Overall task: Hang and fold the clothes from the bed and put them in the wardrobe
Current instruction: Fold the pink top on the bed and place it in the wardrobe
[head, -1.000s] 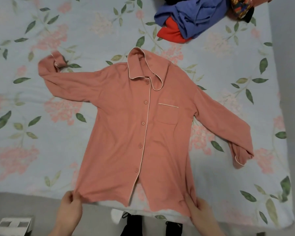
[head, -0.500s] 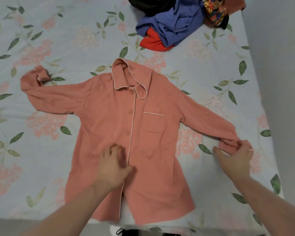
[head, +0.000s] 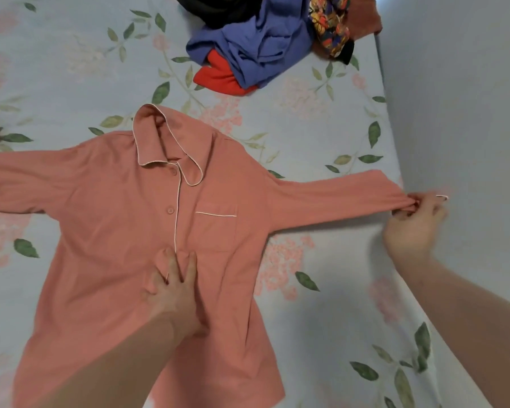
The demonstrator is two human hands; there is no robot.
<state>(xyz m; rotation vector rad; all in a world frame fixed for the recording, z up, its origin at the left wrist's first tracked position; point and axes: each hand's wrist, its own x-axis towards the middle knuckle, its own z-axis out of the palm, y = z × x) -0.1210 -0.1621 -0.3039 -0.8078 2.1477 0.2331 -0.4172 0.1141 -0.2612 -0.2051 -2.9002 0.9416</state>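
2 hands on pink shirt (head: 106,231), left hand (head: 171,290) flat, right hand (head: 412,228) pinching cuff (head: 407,203) at bed edge (head: 395,160)

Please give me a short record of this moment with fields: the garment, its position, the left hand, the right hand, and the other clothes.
garment: pink button shirt with white piping and a chest pocket
position: lying flat, front up, on the floral bedsheet
left hand: open, palm pressing the shirt front near the button line
right hand: pinching the cuff of the sleeve, stretched sideways to the bed's edge
other clothes: unfolded pile at the top of the bed, with blue, red, black and patterned pieces
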